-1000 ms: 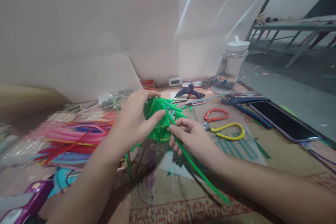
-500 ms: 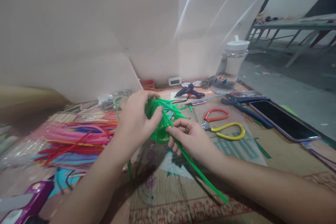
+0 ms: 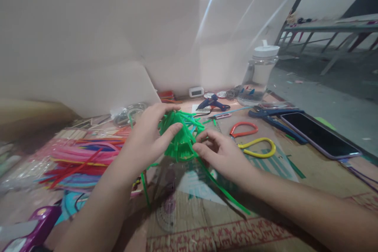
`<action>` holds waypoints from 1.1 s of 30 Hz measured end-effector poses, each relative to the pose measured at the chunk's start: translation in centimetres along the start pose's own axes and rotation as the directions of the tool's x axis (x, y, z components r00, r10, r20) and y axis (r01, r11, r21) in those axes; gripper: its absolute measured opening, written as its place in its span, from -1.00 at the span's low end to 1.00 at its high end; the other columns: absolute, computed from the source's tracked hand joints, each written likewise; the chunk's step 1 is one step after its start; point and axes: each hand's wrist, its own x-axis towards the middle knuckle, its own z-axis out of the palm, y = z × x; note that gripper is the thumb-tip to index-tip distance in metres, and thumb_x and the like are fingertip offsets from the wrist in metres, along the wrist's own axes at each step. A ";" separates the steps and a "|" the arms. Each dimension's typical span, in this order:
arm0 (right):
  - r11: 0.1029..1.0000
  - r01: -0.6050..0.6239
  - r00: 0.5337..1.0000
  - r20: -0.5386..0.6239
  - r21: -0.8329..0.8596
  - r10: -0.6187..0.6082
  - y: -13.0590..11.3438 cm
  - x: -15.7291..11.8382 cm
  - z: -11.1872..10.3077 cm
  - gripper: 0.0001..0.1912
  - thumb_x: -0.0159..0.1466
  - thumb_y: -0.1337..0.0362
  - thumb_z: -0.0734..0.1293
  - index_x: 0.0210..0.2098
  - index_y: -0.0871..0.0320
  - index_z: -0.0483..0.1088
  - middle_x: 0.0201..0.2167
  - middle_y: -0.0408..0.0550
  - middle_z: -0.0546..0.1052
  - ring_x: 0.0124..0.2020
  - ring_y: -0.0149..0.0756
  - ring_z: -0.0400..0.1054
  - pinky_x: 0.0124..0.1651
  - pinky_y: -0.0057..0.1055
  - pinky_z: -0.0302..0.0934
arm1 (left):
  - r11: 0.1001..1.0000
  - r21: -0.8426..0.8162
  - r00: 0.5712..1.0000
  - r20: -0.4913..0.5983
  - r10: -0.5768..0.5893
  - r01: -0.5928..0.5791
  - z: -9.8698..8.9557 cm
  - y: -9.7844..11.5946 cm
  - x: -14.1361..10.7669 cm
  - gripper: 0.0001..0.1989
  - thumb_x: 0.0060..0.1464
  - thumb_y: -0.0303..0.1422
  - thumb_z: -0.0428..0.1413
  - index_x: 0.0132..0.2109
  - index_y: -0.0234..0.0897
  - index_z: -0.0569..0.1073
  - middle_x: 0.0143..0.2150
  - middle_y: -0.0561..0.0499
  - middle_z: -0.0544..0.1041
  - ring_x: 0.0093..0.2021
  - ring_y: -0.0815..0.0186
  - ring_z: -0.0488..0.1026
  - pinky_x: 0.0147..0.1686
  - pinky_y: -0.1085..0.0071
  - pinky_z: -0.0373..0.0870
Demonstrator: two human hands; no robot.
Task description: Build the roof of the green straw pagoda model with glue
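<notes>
A bushy green pipe-cleaner piece stands over the middle of the table, with many short ends sticking out on its right. My left hand is wrapped round its left side, thumb across the front. At the lower right edge of the piece, my right hand has thumb and fingers closed around a green pipe cleaner. That strand's long tail slants down to the right. Another green strand hangs below my left wrist.
Pipe cleaners in many colours lie left. Pliers with red and yellow handles, a phone and a water bottle are right. A blue glue gun lies behind. A purple tool is front left.
My right hand has shifted slightly right, and the strand's tail has moved up and left. My left hand has opened a little, showing more of the green piece.
</notes>
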 end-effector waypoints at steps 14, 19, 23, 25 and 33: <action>0.982 0.104 0.995 0.025 -0.155 -0.101 -0.5 1.0 -0.1 -0.85 0.28 0.24 0.26 -0.39 0.13 0.37 -0.59 -0.22 0.43 -0.56 -0.41 0.31 -0.48 -0.46 0.16 | 0.996 0.082 0.990 -0.142 -0.024 0.036 1.2 0.6 0.4 -0.82 0.20 -0.37 0.07 -0.05 -0.24 0.43 -0.07 -0.02 0.56 -0.03 0.22 0.48 0.01 0.25 0.38; 0.991 0.084 0.996 0.016 -0.102 -0.083 -0.2 0.8 0.1 -0.85 0.28 0.23 0.27 -0.40 0.12 0.37 -0.58 -0.21 0.42 -0.55 -0.42 0.32 -0.47 -0.47 0.18 | 0.999 0.044 0.994 -0.109 -0.020 0.025 1.0 0.6 0.4 -0.80 0.22 -0.35 0.06 -0.02 -0.25 0.43 -0.04 -0.05 0.55 -0.03 0.20 0.48 0.02 0.23 0.40; 0.989 0.119 0.993 0.007 -0.092 -0.119 -0.5 0.9 -0.1 -0.79 0.30 0.20 0.26 -0.44 0.12 0.33 -0.58 -0.22 0.38 -0.56 -0.44 0.27 -0.49 -0.48 0.14 | 0.999 0.034 0.996 -0.093 -0.011 0.014 0.8 0.8 0.3 -0.79 0.24 -0.34 0.06 0.00 -0.24 0.43 -0.03 -0.06 0.55 0.00 0.19 0.47 0.03 0.21 0.39; 0.984 0.151 0.988 -0.014 -0.098 -0.154 -1.0 1.2 -0.6 -0.75 0.31 0.16 0.26 -0.46 0.12 0.31 -0.60 -0.22 0.36 -0.56 -0.44 0.25 -0.50 -0.48 0.13 | 0.999 0.033 0.996 -0.085 -0.002 0.005 0.7 0.8 0.2 -0.78 0.25 -0.34 0.05 0.02 -0.24 0.42 -0.01 -0.06 0.54 0.02 0.19 0.46 0.05 0.21 0.38; 0.841 0.245 0.963 0.017 -0.482 -0.270 -2.9 2.8 -1.9 -0.78 0.30 0.18 0.29 -0.33 0.13 0.53 -0.55 -0.16 0.47 -0.51 -0.37 0.29 -0.44 -0.40 0.06 | 1.000 0.018 0.998 -0.055 0.014 -0.013 0.5 0.6 0.2 -0.73 0.31 -0.34 -0.01 0.08 -0.27 0.41 0.05 -0.08 0.52 0.08 0.21 0.43 0.09 0.25 0.35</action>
